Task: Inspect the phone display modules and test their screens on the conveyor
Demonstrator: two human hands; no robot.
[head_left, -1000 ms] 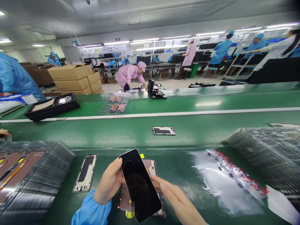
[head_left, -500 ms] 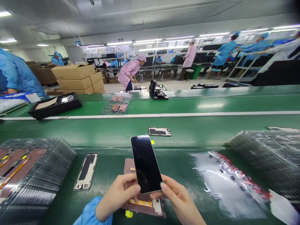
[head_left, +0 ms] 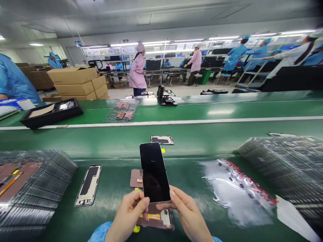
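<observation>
A phone screen [head_left: 154, 171], black-faced with a thin silver edge, is held up and tilted slightly left. My left hand [head_left: 131, 213] pinches its lower left corner between thumb and fingers. At the lower right corner, my right hand [head_left: 188, 211] grips it with the thumb on the edge. Beneath it lies a brown-backed display panel [head_left: 136, 178] with an orange flex cable [head_left: 154, 216], partly covered by the phone screen and my hands. A phone middle frame [head_left: 88, 185] rests on the green bench to the left. Another phone frame [head_left: 168, 139] lies just beyond the held screen.
Stacked clear plastic trays stand at left [head_left: 47, 188] and right [head_left: 285, 164]. Thin clear films [head_left: 234, 191] with red tabs are piled at right. Farther back, a black tray [head_left: 52, 112], a clear tray with panels [head_left: 121, 112] and a black fixture [head_left: 165, 97] sit on the green line.
The view has shifted slightly to the right. Both hands still hold the phone screen, which tilts a little less. A person in pink across the line has straightened up from bending.
</observation>
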